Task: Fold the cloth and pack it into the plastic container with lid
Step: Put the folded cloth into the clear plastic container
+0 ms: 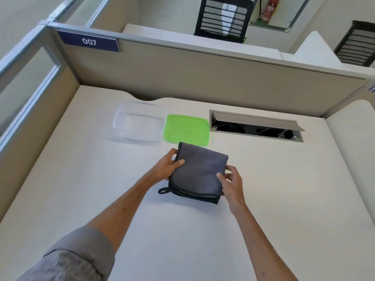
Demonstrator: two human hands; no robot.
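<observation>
A grey cloth [199,173] with dark edging, folded into a thick square, is in the middle of the white desk; its far edge is raised and its small hanging loop lies at the near left corner. My left hand [169,166] grips its left side, thumb on top. My right hand [231,182] grips its right side the same way. Behind the cloth, the clear plastic container [140,122] stands open and empty. Its green lid [186,128] lies flat right of it, just beyond the cloth's far edge.
An open cable hatch [256,126] with a raised flap is set into the desk at the back right. A beige partition [203,74] labelled 007 walls off the back and left. Bare desk surface [182,230] spreads in front of the cloth.
</observation>
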